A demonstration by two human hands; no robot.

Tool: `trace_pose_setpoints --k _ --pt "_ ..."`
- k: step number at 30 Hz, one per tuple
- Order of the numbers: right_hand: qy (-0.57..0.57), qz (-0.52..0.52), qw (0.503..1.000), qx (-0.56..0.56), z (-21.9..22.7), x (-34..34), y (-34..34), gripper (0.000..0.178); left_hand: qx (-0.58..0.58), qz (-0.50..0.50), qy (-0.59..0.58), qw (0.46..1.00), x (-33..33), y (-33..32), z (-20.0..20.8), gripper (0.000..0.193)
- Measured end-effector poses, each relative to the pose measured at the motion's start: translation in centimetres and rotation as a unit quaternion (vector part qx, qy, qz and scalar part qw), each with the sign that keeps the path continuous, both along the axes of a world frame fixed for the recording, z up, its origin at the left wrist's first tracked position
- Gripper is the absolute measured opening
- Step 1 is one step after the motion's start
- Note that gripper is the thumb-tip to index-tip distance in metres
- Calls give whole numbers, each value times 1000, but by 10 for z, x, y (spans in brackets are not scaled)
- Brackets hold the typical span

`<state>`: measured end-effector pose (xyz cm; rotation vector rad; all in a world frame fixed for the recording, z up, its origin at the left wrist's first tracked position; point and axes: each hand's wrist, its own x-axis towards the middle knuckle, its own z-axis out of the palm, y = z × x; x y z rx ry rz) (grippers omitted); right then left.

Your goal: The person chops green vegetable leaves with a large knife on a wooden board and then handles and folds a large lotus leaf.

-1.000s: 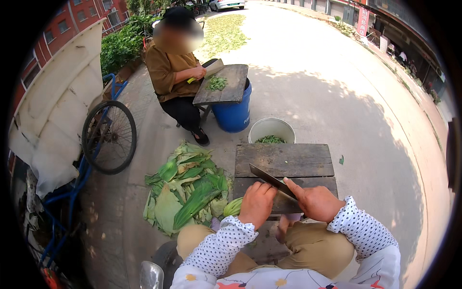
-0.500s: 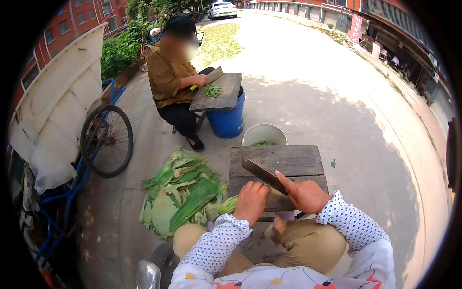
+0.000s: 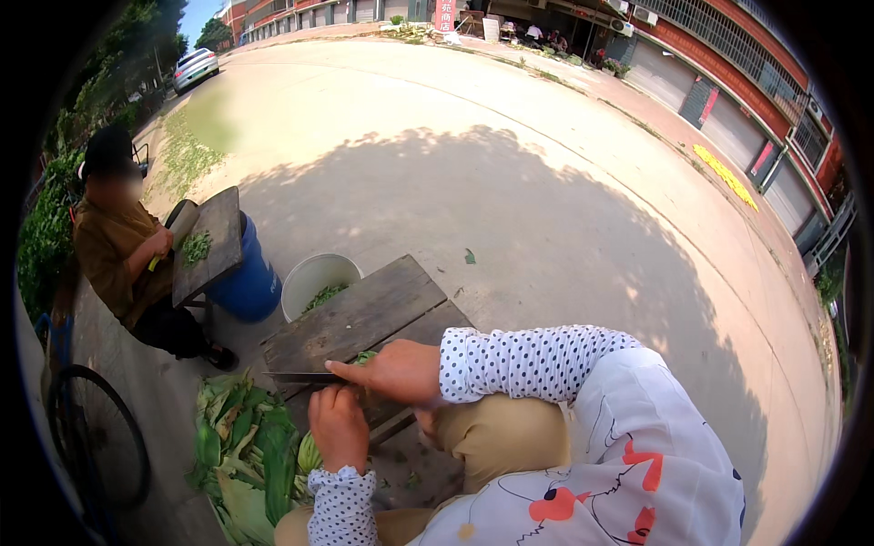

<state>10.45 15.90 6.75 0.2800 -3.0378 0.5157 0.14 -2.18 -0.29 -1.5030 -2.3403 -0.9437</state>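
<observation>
A cleaver [image 3: 296, 376] is gripped in my right hand [image 3: 401, 371], with the index finger stretched along the blade. I see the blade almost edge-on, over the near part of a dark wooden plank stool [image 3: 350, 318]. Close below it, my left hand [image 3: 339, 426] is curled round a bunch of leafy greens [image 3: 309, 452]; a pale green end shows beside the wrist. Some cut greens [image 3: 365, 357] lie on the planks by my right knuckles. A heap of large green and yellowed leaves [image 3: 241, 455] lies on the ground left of the stool.
Beyond the stool stands a whitish bucket [image 3: 319, 273] with chopped greens inside. At the left, a seated person [image 3: 123, 246] holds another cleaver [image 3: 181, 218] at a board [image 3: 218, 232] on a blue barrel [image 3: 250, 282]. A cart wheel [image 3: 98, 437] stands at the lower left.
My view has swung right, so the scene sits farther left and looks tilted. The cleaver has turned from slanting upward to nearly level in the picture. Both hands keep their hold.
</observation>
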Motion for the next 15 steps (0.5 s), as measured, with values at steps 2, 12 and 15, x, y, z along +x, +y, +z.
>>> trace_pose_setpoints --k 2,12,15 --pt "31 -17 999 -12 -19 -7 -1 79 -7 4 53 999 4 2 3 18" --pt "-16 -27 999 -12 7 21 8 78 -11 26 49 998 -1 2 -10 18" --pt "-40 -12 999 -22 11 27 9 78 6 19 47 999 -1 -3 -10 17"
